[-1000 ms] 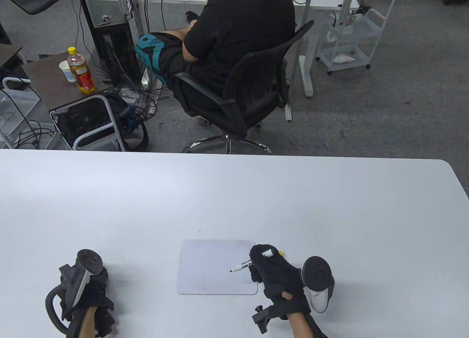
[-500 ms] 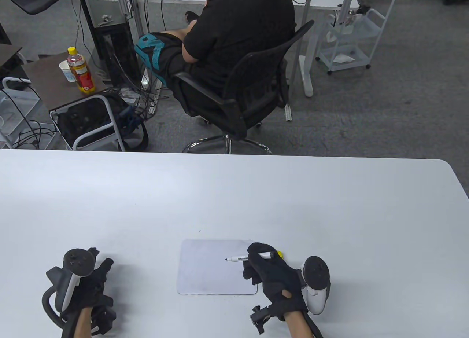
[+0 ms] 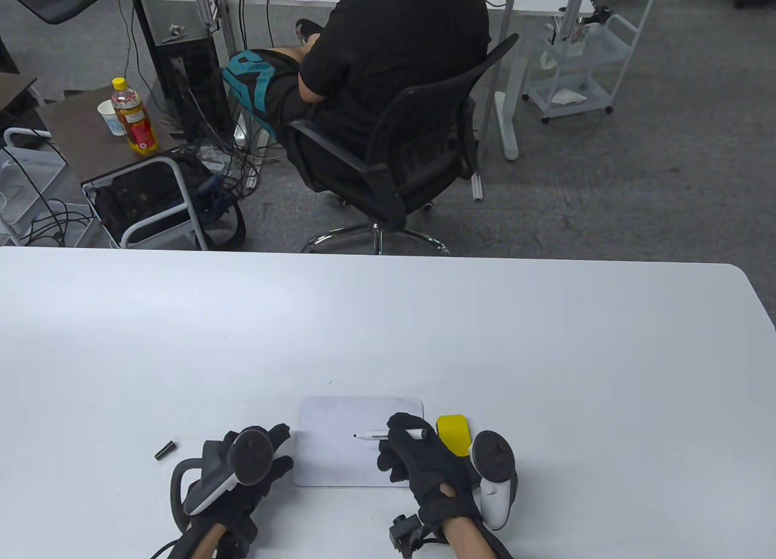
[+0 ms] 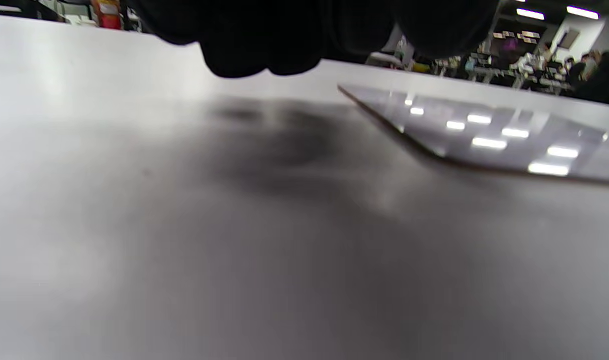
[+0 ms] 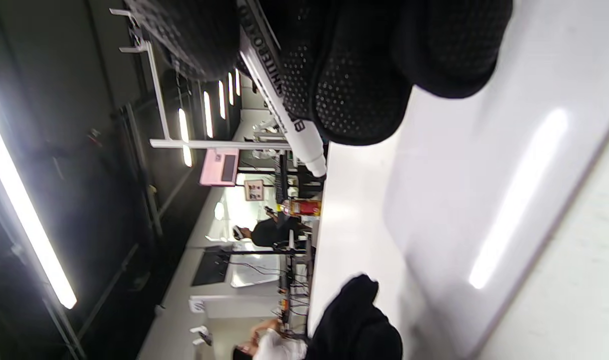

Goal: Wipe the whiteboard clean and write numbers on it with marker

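Table view: whiteboard (image 3: 345,444) lies flat near the front edge of the bench (image 3: 388,328), surface blank, no marks visible. Right hand (image 3: 424,462) grips the uncapped marker (image 3: 379,435) in a writing hold, tip pointing left over the board's middle; contact with the surface cannot be confirmed. Marker cap (image 3: 164,450) lies on the bench, well left of the board. Yellow eraser (image 3: 453,434) sits just beside the board's right edge. Left hand (image 3: 254,468) rests with fingers spread at the board's left edge, holding nothing; left wrist view shows its fingertips just short of the board corner.

Judgement: wiping looks done; the writing step is starting. Next move calls for bracing the board with the left hand and lowering the tip for the first numeral.
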Demonstrator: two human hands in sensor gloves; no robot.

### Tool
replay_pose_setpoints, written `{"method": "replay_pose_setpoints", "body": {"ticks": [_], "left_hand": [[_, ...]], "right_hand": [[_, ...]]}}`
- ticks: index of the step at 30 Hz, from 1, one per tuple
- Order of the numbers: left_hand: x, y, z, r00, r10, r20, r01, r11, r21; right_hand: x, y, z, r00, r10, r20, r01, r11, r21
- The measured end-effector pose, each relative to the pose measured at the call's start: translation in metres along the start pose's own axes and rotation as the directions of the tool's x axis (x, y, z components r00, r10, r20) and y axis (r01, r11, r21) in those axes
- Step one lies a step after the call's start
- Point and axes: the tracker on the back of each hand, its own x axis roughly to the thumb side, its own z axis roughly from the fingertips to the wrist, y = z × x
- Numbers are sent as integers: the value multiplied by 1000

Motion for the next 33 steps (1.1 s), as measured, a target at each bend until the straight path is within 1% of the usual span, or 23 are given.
{"method": "replay_pose_setpoints", "body": {"ticks": [3, 6, 8, 12, 18, 24, 26, 27, 28, 29, 31, 33], "left_hand": [[6, -6, -3, 1000, -14, 16, 15, 998, -60], [11, -11, -6, 999, -25, 26, 28, 992, -120], [14, -12, -7, 997, -70, 24, 73, 991, -114], [17, -17, -8, 994, -109, 26, 111, 984, -138], [16, -16, -9, 996, -85, 25, 88, 984, -156], [17, -16, -10, 996, -89, 25, 92, 983, -157], [16, -16, -10, 996, -88, 24, 90, 983, -158], [16, -16, -10, 996, -88, 24, 91, 983, -159], [16, -16, -10, 996, -88, 24, 91, 983, -161], [16, -16, -10, 996, -88, 24, 91, 983, -163], [16, -16, -10, 996, -87, 24, 90, 982, -164], [16, -16, -10, 996, -86, 24, 89, 983, -162]], "right_hand": [[-7, 16, -4, 997, 69, -45, -68, 997, 21], [-5, 30, -14, 986, 148, -72, -144, 988, 55], [-3, 36, -21, 980, 183, -76, -178, 982, 59], [-4, 49, -37, 972, 216, -90, -214, 976, 40], [-7, 62, -51, 956, 280, -87, -279, 960, 26], [-4, 66, -54, 933, 350, -79, -349, 937, 25], [-4, 66, -52, 922, 380, -76, -377, 925, 57], [-4, 65, -49, 918, 391, -74, -384, 919, 91], [-4, 64, -48, 919, 388, -71, -381, 920, 98], [-4, 62, -46, 922, 379, -73, -374, 924, 79], [-2, 55, -44, 946, 322, -28, -322, 947, 21], [2, 45, -41, 954, 300, -33, -301, 953, -36]]}}
